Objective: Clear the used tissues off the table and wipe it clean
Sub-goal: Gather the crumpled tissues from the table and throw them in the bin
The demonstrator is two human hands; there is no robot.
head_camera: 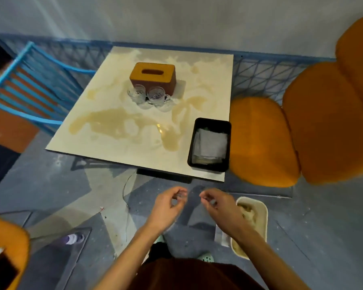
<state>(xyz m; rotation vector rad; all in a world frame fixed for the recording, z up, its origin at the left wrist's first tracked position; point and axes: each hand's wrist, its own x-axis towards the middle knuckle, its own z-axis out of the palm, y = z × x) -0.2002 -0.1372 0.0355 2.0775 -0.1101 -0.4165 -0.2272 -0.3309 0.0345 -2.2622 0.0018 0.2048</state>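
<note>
Two hands, left hand (168,204) and right hand (218,204), hang short of the stained cream square table (105,97), fingers curled toward thumbs, grip unclear through blur; white used tissues (212,143) lie in the black rectangular plastic tray (213,121) at its near right corner.

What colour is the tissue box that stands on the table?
The tissue box is orange-brown, with a dark slot on top; head view.

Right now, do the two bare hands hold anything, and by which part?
It cannot be told: the left hand and the right hand both curl their fingers, but the fingertips are blurred.
</note>
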